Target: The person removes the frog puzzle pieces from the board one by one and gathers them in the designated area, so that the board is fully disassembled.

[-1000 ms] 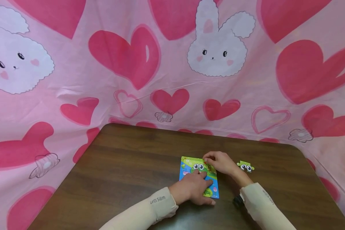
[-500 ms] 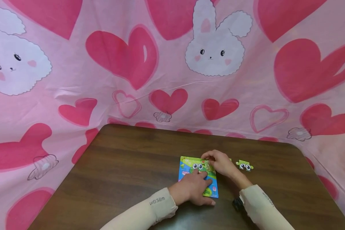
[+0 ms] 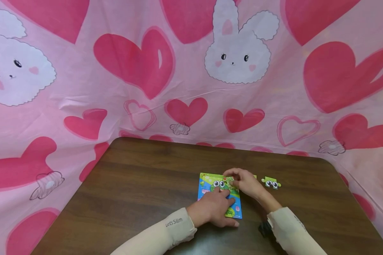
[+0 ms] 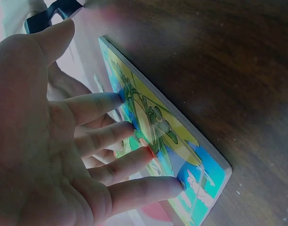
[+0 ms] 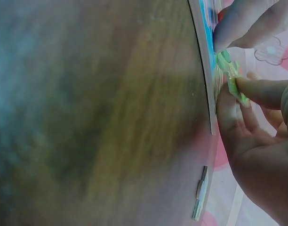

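A frog picture puzzle board (image 3: 203, 187) lies on the table. My left hand (image 3: 214, 208) rests on it with the fingers spread and fairly straight; in the left wrist view the fingertips (image 4: 174, 187) touch the picture. At the board's upper right corner, my right hand (image 3: 246, 181) pinches a green puzzle piece (image 5: 233, 80) between thumb and index finger. The piece is tilted close over the board's surface in the right wrist view. The left hand covers the middle of the frog, below its eyes.
To the right of the board lies a loose green puzzle piece with two eyes (image 3: 271, 182). A sliver of another green piece (image 3: 255, 176) peeks out behind my right hand. The brown wooden table (image 3: 140, 187) is backed by a pink heart-and-rabbit cloth (image 3: 191, 71).
The right hand has shifted slightly over the board's upper right corner, and the piece in its fingers shows more now. My left hand has stayed on the board. The view has moved slightly.
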